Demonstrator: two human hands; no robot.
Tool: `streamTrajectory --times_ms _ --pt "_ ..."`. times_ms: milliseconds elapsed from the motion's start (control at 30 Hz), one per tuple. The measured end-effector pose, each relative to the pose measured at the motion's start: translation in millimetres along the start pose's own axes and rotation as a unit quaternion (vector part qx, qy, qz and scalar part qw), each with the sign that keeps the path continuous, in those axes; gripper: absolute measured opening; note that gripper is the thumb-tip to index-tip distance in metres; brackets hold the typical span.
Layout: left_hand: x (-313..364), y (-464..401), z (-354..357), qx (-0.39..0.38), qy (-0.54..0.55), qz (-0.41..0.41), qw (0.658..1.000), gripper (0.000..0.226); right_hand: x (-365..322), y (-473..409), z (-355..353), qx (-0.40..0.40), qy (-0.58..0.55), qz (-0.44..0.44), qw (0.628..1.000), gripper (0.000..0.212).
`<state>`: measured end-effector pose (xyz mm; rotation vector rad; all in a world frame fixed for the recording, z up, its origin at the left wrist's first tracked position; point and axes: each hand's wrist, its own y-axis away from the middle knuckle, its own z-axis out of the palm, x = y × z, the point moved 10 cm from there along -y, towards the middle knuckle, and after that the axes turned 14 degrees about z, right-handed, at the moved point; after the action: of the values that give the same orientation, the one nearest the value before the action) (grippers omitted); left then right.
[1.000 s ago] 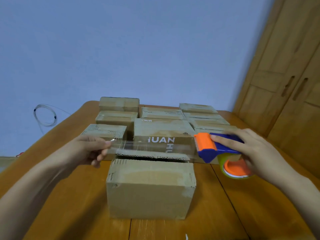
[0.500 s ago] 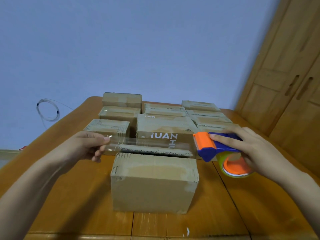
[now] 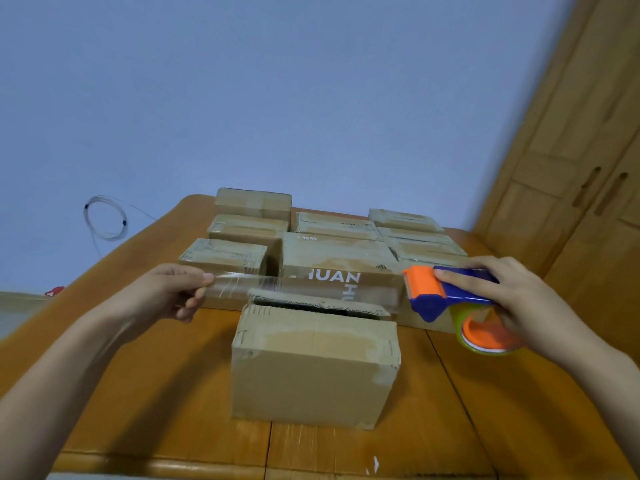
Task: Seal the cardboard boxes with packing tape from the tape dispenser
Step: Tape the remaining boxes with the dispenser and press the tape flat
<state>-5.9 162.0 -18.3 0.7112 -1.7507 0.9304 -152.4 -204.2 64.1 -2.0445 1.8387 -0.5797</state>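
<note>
Mid-frame, clear tape stretched above box, apart from its top. Left hand pinches free end; right hand grips dispenser. Risks: slack lets tape fold onto itself; skewed lowering misses seam, wrinkles.

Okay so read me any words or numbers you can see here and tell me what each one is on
"HUAN": white print on the side of the middle cardboard box, seen through the stretched tape.
"HU": running sideways below it, cut off.
Small white digits near that box's top edge: too blurred to read.
</note>
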Motion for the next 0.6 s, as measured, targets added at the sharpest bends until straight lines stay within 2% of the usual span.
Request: streamTrajectory --times_ms 200,333,433,500,600 --pt "2.5 2.4 0.3 0.004 -0.012 0.016 1.0 0.042 -3.3 2.8 2.2 -0.012 0.011 -0.008 1.0 0.097" --pt "5.1 1.2 -2.8 0.007 -0.025 0.027 0.999 0.063 -5.9 4.1 4.7 -0.018 0.027 -0.002 0.999 0.095" --pt "6.4 0.2 -3.4 0.006 -0.029 0.032 0.999 0.067 -7.7 3.9 5.8 -0.02 0.026 0.007 0.999 0.093" --pt "6.9 0.2 -4.6 0.01 -0.03 0.028 0.999 0.063 -9.4 3.2 5.4 -0.018 0.025 0.005 1.0 0.091" --pt "7.2 0.7 -6.4 0.026 -0.022 0.016 0.999 0.047 -9.2 1.7 6.5 -0.02 0.025 0.007 0.999 0.093"
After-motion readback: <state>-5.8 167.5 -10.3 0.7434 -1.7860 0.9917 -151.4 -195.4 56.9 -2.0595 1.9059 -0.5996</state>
